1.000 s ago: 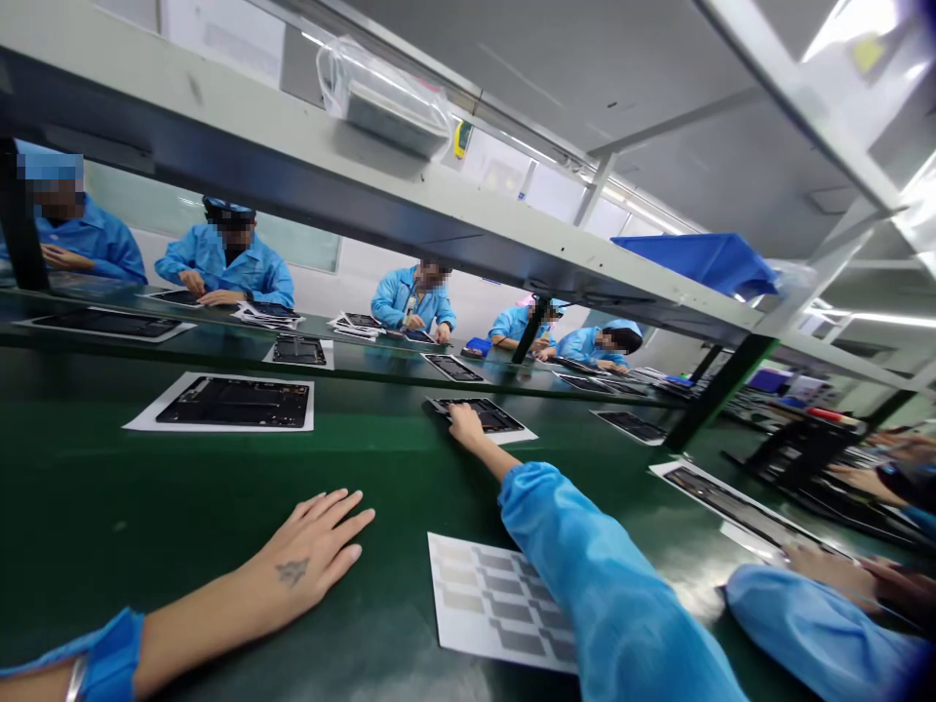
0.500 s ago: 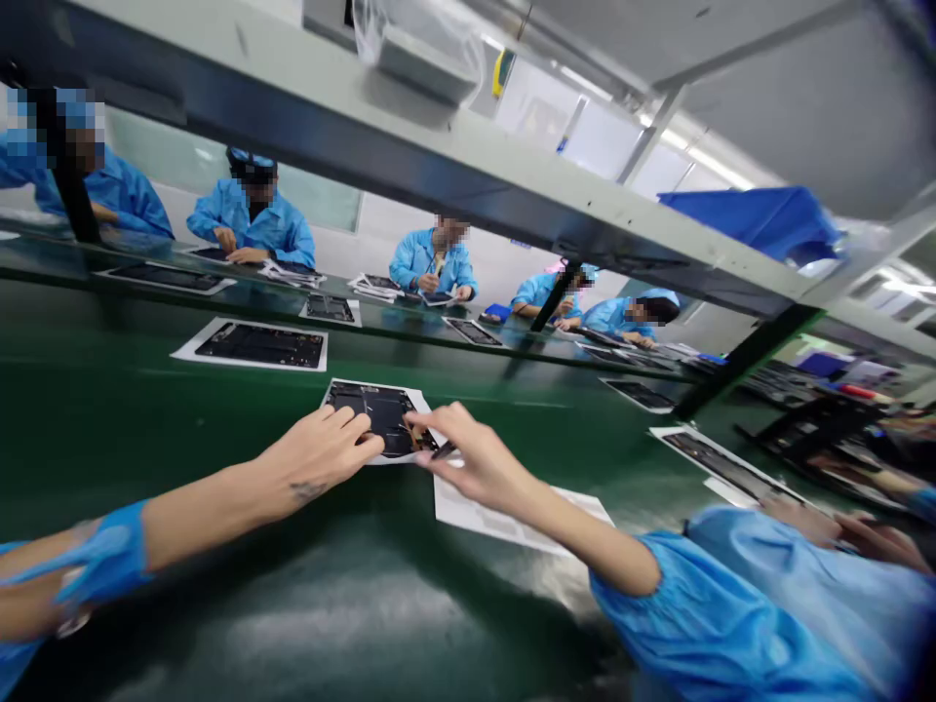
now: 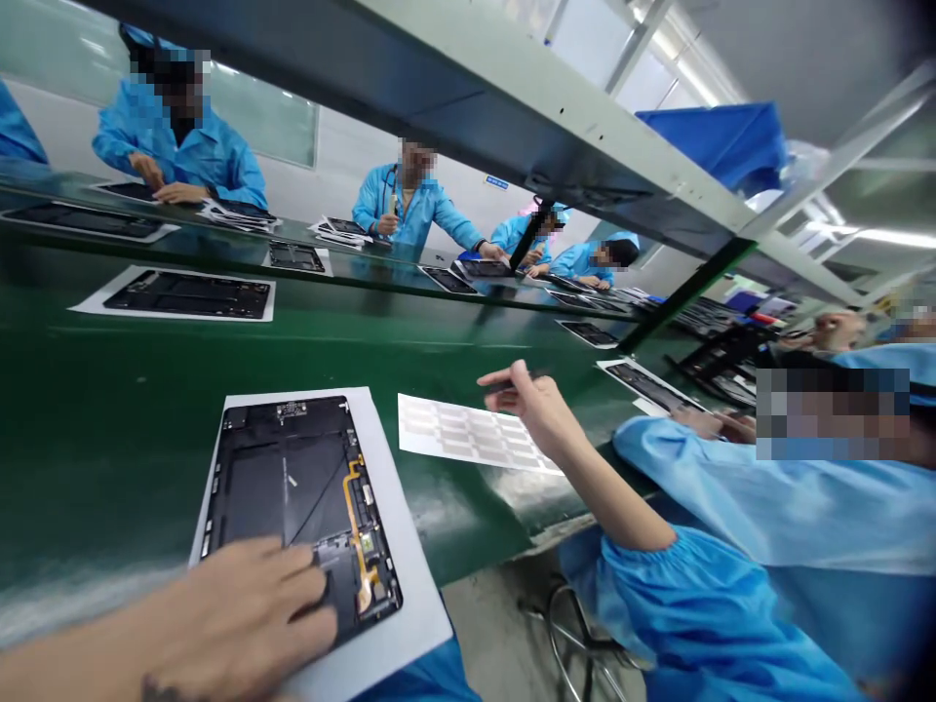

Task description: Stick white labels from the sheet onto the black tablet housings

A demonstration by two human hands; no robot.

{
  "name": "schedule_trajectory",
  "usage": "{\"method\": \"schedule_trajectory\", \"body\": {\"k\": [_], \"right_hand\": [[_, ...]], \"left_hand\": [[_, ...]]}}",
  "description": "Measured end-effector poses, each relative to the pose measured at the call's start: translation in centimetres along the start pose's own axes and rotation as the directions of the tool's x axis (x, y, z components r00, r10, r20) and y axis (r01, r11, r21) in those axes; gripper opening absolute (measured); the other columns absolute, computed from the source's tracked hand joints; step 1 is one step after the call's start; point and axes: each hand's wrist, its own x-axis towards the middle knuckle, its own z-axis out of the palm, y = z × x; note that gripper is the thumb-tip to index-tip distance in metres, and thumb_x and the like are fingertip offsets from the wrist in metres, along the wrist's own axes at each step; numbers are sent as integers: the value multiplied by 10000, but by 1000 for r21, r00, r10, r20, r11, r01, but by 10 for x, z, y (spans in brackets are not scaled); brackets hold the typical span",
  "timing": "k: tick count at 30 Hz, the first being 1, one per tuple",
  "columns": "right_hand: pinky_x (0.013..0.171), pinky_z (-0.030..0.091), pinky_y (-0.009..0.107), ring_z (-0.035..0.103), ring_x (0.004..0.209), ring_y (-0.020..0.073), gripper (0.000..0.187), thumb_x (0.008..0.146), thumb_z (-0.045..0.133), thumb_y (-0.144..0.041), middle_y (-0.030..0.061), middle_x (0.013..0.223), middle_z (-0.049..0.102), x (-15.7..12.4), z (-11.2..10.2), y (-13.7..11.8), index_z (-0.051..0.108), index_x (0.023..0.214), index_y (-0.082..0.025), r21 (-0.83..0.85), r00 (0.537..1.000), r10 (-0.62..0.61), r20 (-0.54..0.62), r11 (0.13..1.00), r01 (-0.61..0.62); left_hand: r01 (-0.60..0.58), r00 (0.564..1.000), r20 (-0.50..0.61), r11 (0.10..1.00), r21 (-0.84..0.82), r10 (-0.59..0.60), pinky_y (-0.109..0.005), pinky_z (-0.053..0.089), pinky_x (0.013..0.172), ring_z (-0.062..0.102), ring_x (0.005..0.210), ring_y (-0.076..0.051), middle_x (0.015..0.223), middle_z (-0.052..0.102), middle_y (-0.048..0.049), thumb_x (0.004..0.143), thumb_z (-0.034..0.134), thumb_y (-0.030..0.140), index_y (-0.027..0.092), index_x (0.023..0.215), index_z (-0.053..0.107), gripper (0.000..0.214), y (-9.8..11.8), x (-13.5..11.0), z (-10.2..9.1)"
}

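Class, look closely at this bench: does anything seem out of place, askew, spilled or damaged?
The white sheet under the opened device by the left hand seems to jut past the near edge of the green bench, its corner over blue clothing, so it looks unsupported there. I see no spill or clear damage.
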Motion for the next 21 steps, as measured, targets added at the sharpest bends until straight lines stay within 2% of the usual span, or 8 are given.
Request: {"method": "schedule_trajectory", "body": {"k": [3,4,6,8,12,15,21], "right_hand": [[741,526,343,651,708,187,497,672,797,-615,53,718,705,-2,13,12,753,876,-164,76,993,78,93,993,-85],[739,523,339,650,701,183,482,655,815,-591,46,705,703,-2,20,15,747,855,-158,64,992,80,93,994,-86],[725,517,330,642,671,173,474,669,795,-600,29,658,689,0,31,19,725,810,-152,36,992,83,98,996,-87],[730,516,327,665,699,181,481,685,779,-608,37,689,713,2,38,20,709,820,-151,23,980,120,155,992,-125],[731,508,305,708,803,203,496,677,798,-598,84,829,767,6,37,20,693,861,-150,0,936,219,277,974,-228],[701,500,290,706,782,194,494,688,794,-605,89,814,767,11,33,22,682,847,-151,-26,924,258,282,965,-261],[616,462,268,640,649,156,521,672,788,-642,78,746,758,18,36,20,689,806,-148,-108,902,334,274,943,-316]], "left_hand": [[-110,989,100,994,-26,112,-354,473,857,610,900,-228,1003,674,-63,976,498,311,211,1016,637,176,-35,55,-2],[-129,986,108,992,-5,129,-384,459,924,594,1051,-261,1155,657,-94,987,500,315,200,1138,622,225,-50,75,1],[-174,978,118,985,6,172,-448,384,1067,457,1316,-315,1408,533,-143,991,528,377,199,1315,559,371,-76,109,10],[-192,968,159,981,-34,195,-466,298,1150,322,1439,-314,1534,413,-120,982,549,448,248,1404,508,469,-97,130,22],[-136,958,231,980,-147,168,-450,272,1174,319,1456,-304,1583,348,-82,988,532,482,316,1439,494,482,-115,140,40],[-126,968,195,976,-177,160,-462,294,1158,351,1440,-312,1570,366,-106,1008,500,459,323,1437,503,449,-114,138,46],[-93,972,198,982,-166,125,-501,323,1123,363,1428,-333,1551,391,-136,1021,462,468,316,1410,537,424,-111,140,53]]}}
